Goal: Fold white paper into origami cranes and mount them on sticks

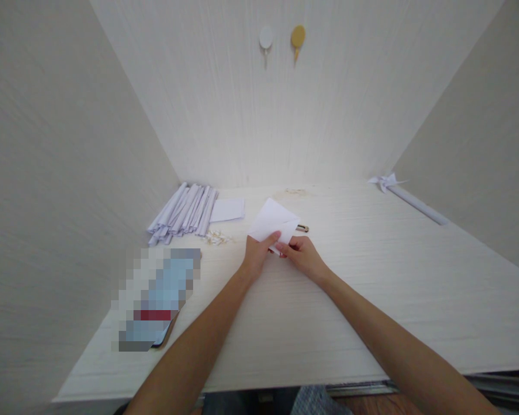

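Both hands hold one white square of paper [273, 219] above the middle of the table, turned so a corner points away from me. A slit or crease line runs in from its right corner. My left hand [256, 252] pinches the paper's near left part, thumb on top. My right hand [303, 255] is closed on the near right edge, its thumb and fingertips at the paper; the other fingers are curled under. Just beyond the right hand lies a small cutter-like tool [303, 228], partly covered by the paper.
Rolled paper tubes [184, 212] lie piled at the back left, beside a stack of paper squares [227, 210] and small white-and-tan pieces [217, 237]. A phone [166, 294], blurred out, rests front left. A paper pinwheel [387, 182] on a paper tube [419, 204] lies back right. Walls enclose three sides.
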The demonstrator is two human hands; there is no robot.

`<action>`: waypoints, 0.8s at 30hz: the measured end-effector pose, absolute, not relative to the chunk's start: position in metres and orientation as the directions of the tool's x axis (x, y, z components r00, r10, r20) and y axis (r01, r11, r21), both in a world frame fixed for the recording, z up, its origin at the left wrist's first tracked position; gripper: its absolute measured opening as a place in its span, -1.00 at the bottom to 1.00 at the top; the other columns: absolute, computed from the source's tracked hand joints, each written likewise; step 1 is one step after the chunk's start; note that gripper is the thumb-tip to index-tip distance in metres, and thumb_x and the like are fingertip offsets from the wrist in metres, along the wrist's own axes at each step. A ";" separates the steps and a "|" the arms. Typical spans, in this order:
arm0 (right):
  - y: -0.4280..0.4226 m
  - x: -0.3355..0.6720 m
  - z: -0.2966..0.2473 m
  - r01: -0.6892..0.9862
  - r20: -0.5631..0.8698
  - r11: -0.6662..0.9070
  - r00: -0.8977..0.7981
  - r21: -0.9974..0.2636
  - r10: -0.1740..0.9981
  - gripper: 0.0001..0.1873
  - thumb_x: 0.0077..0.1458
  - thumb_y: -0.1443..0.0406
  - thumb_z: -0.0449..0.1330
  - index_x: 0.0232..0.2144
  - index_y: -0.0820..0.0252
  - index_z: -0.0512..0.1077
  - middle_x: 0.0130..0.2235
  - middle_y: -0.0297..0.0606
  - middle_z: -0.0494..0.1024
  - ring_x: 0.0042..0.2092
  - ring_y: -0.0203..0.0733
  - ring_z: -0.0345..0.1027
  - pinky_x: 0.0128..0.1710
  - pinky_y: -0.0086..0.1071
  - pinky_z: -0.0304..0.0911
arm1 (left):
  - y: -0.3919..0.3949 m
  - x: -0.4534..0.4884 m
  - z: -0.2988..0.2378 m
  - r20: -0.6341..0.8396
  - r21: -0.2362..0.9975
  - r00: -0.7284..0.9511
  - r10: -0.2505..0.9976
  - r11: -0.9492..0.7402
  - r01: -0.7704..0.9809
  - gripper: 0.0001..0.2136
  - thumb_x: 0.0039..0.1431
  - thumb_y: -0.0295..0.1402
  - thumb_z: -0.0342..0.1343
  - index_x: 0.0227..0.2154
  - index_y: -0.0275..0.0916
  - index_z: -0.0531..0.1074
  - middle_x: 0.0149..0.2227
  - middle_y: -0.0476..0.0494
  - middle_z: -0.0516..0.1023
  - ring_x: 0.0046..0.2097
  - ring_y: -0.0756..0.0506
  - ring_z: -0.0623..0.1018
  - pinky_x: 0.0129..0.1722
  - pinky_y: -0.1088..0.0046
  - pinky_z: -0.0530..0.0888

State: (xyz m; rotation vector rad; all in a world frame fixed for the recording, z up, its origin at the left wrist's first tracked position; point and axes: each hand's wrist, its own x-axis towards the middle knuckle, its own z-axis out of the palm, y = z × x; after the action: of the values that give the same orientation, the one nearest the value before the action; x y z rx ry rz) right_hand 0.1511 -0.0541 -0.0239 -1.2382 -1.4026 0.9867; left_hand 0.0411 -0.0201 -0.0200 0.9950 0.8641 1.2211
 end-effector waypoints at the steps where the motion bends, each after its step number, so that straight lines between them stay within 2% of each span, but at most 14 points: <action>1: -0.055 0.151 -0.023 0.188 0.157 0.153 0.009 -0.970 0.988 -0.61 -0.17 0.05 0.13 -0.76 0.23 0.26 -0.71 -0.41 0.22 -0.62 -0.40 0.01 -0.61 -0.46 -0.08 | -0.020 0.041 -0.020 -0.014 0.937 0.141 0.990 0.062 -0.343 -0.78 -0.33 -0.35 0.24 -0.54 -0.32 0.41 -0.53 -0.04 0.47 -0.52 0.02 0.40 -0.57 0.53 0.30; 4: -0.057 0.151 -0.020 0.108 0.193 0.183 0.089 -0.977 0.977 -0.68 -0.11 0.11 0.12 -0.69 0.20 0.22 -0.68 -0.45 0.21 -0.63 -0.42 0.02 -0.63 -0.48 -0.05 | -0.019 0.041 -0.018 -0.038 0.922 0.096 0.995 0.072 -0.381 -0.78 -0.32 -0.35 0.23 -0.53 -0.32 0.39 -0.56 -0.02 0.46 -0.52 0.02 0.41 -0.57 0.54 0.31; 6: -0.057 0.152 -0.020 0.016 0.248 0.249 0.159 -0.968 0.956 -0.80 -0.14 0.20 0.17 -0.55 0.18 0.24 -0.53 -0.43 0.30 -0.60 -0.43 0.10 -0.62 -0.50 0.02 | -0.018 0.040 -0.017 -0.054 0.909 0.065 0.996 0.076 -0.409 -0.76 -0.31 -0.35 0.23 -0.49 -0.31 0.40 -0.55 -0.02 0.47 -0.49 0.01 0.43 -0.56 0.55 0.31; 8: -0.057 0.153 -0.021 -0.036 0.306 0.319 0.194 -0.947 0.932 -0.76 -0.18 0.29 0.20 -0.39 0.12 0.25 -0.35 -0.40 0.34 -0.56 -0.45 0.16 -0.61 -0.51 0.08 | -0.018 0.040 -0.016 -0.064 0.905 0.052 0.997 0.080 -0.419 -0.75 -0.31 -0.35 0.23 -0.47 -0.31 0.41 -0.52 -0.04 0.49 -0.45 -0.01 0.46 -0.54 0.55 0.33; 10: -0.056 0.154 -0.023 -0.011 0.346 0.354 0.177 -0.935 0.921 -0.72 -0.19 0.35 0.19 -0.32 0.09 0.29 -0.29 -0.37 0.33 -0.53 -0.44 0.20 -0.60 -0.51 0.10 | -0.018 0.041 -0.016 -0.065 0.907 0.071 0.995 0.088 -0.412 -0.74 -0.32 -0.36 0.24 -0.46 -0.31 0.42 -0.49 -0.07 0.51 -0.41 -0.03 0.48 -0.51 0.53 0.35; 14: -0.055 0.155 -0.025 0.153 0.410 0.393 0.110 -0.907 0.905 -0.90 -0.18 0.38 0.18 -0.48 0.14 0.44 -0.40 -0.32 0.37 -0.45 -0.35 0.25 -0.56 -0.48 0.14 | -0.017 0.041 -0.018 -0.029 0.909 0.107 0.994 0.071 -0.411 -0.74 -0.31 -0.37 0.24 -0.44 -0.32 0.46 -0.40 -0.12 0.55 -0.36 -0.06 0.49 -0.45 0.50 0.37; 17: -0.055 0.155 -0.024 0.234 0.455 0.419 0.131 -0.877 0.881 -0.94 -0.17 0.37 0.21 -0.55 0.14 0.49 -0.42 -0.28 0.41 -0.43 -0.31 0.25 -0.56 -0.46 0.14 | -0.016 0.040 -0.019 -0.058 0.899 0.046 0.997 0.072 -0.431 -0.76 -0.30 -0.33 0.24 -0.48 -0.34 0.47 -0.43 -0.14 0.54 -0.39 -0.04 0.48 -0.43 0.49 0.38; 20: -0.054 0.155 -0.024 0.236 0.459 0.420 0.149 -0.876 0.876 -0.95 -0.17 0.34 0.21 -0.56 0.14 0.50 -0.45 -0.27 0.41 -0.45 -0.31 0.22 -0.58 -0.44 0.10 | -0.015 0.039 -0.018 -0.088 0.885 -0.009 0.996 0.074 -0.459 -0.75 -0.32 -0.33 0.25 -0.50 -0.35 0.46 -0.46 -0.14 0.54 -0.44 -0.02 0.47 -0.44 0.48 0.37; 24: -0.052 0.155 -0.026 0.171 0.396 0.368 0.180 -0.914 0.901 -0.92 -0.16 0.28 0.21 -0.57 0.16 0.49 -0.48 -0.29 0.37 -0.50 -0.33 0.18 -0.62 -0.45 0.05 | -0.014 0.038 -0.019 -0.074 0.898 0.002 0.997 0.067 -0.436 -0.74 -0.35 -0.33 0.27 -0.52 -0.36 0.46 -0.51 -0.11 0.53 -0.48 0.00 0.45 -0.46 0.49 0.36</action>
State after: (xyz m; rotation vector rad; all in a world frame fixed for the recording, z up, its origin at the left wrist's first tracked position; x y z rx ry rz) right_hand 0.1552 -0.0517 -0.0262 -1.0977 -1.3072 0.6990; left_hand 0.0378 -0.0143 -0.0187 0.8153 0.9154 1.3469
